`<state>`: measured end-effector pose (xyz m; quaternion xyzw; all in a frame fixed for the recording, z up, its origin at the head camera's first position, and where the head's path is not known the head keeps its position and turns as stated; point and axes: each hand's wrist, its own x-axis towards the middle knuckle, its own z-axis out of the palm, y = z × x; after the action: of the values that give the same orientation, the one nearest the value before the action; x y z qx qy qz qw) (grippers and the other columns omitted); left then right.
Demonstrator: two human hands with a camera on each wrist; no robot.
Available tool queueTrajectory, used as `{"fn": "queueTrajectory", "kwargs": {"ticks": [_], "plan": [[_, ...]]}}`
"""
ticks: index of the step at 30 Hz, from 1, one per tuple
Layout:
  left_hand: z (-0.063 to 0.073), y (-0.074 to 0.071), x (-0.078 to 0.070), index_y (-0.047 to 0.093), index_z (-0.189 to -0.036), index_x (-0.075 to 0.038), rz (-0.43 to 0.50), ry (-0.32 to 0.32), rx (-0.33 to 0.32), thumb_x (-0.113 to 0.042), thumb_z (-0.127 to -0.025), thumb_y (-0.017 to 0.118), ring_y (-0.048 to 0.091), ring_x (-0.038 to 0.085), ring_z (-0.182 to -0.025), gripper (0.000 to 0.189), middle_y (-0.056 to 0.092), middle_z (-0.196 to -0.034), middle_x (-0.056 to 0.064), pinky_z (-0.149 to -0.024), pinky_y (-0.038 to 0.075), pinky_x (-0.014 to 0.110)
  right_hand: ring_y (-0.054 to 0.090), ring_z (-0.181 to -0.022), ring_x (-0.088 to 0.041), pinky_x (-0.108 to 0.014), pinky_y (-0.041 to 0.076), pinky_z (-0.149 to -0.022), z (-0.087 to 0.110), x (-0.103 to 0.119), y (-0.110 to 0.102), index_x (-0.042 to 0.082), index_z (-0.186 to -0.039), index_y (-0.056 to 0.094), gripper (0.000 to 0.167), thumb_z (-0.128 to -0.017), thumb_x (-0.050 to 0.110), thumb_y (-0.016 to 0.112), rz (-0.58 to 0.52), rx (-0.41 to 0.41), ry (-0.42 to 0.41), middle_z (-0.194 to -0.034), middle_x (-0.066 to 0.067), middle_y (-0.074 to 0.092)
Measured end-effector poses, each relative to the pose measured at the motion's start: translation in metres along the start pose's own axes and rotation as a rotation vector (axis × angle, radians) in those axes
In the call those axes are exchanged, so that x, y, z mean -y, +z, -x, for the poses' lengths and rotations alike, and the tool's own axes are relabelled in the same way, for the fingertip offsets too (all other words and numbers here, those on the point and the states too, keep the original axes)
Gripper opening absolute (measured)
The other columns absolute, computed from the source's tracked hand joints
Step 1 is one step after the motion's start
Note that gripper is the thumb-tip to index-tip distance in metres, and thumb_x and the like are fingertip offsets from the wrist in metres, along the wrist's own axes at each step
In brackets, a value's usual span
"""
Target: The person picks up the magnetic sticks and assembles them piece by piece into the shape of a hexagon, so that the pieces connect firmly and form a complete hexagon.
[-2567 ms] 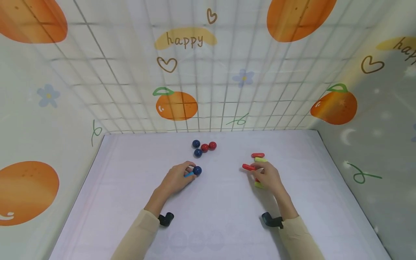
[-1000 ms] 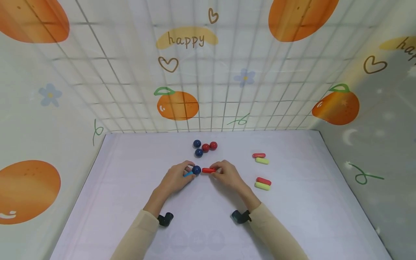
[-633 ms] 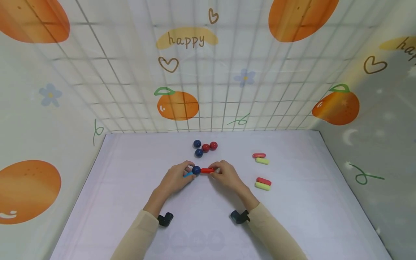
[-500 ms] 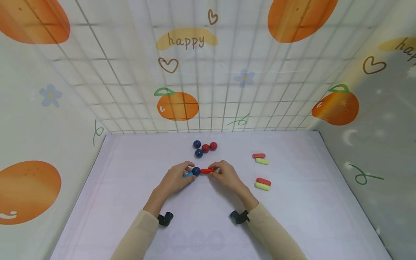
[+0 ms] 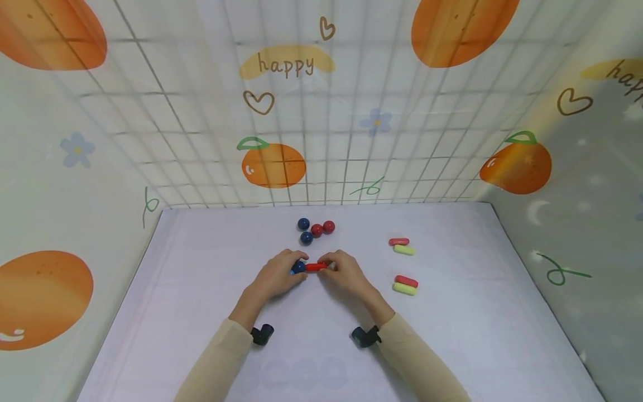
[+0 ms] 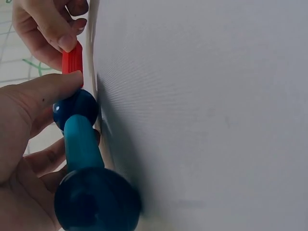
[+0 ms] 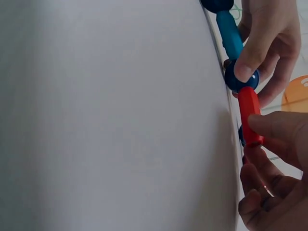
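Note:
My left hand (image 5: pixel 277 274) grips a dark blue ball (image 5: pixel 298 267), its thumb lying over the ball in the right wrist view. A light blue rod (image 6: pixel 83 142) runs from that ball to a second dark blue ball (image 6: pixel 96 199). On the other side, a red rod (image 5: pixel 315 267) meets the gripped ball end-on and lines up with it. My right hand (image 5: pixel 348 274) pinches the red rod near its free end between thumb and fingers, seen closely in the right wrist view. How deep the rod sits in the ball is hidden.
Beyond the hands lie two dark blue balls (image 5: pixel 306 238) and two red balls (image 5: pixel 329 226). To the right, a red rod (image 5: pixel 399 242) and a yellow-green rod (image 5: pixel 404 250) form one pair; another red rod (image 5: pixel 406 281) and yellow-green rod (image 5: pixel 404 289) lie nearer. A printed curtain hangs behind the white table.
My right hand has carried the red rod leftward from the rods to the blue ball, touching it. My left hand has shifted its grip from the light blue rod onto the ball.

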<state>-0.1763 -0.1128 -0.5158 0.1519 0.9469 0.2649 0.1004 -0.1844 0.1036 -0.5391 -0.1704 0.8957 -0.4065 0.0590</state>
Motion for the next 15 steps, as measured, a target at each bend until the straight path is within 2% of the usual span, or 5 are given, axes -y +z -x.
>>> {"fn": "queueTrajectory", "kwargs": {"ticks": [6, 15], "plan": [[0.0024, -0.0016, -0.0004, 0.067, -0.125, -0.022, -0.047, -0.013, -0.006, -0.030, -0.089, 0.077, 0.063, 0.028, -0.107, 0.038, 0.063, -0.119, 0.007, -0.091, 0.051, 0.050, 0.053, -0.076, -0.016, -0.029, 0.047, -0.066, -0.0019, 0.0043, 0.0034, 0.014, -0.108, 0.075, 0.018, -0.090, 0.012, 0.075, -0.002, -0.005, -0.005, -0.093, 0.002, 0.061], [0.0068, -0.0022, 0.0017, 0.068, -0.123, -0.019, -0.061, -0.033, -0.028, -0.031, -0.089, 0.077, 0.063, 0.026, -0.102, 0.037, 0.064, -0.113, 0.006, -0.091, 0.052, 0.048, 0.053, -0.078, -0.015, -0.029, 0.047, -0.069, -0.0036, 0.0092, 0.0084, 0.013, -0.108, 0.075, 0.018, -0.090, 0.012, 0.075, 0.005, 0.020, -0.018, -0.093, 0.002, 0.063]]}}
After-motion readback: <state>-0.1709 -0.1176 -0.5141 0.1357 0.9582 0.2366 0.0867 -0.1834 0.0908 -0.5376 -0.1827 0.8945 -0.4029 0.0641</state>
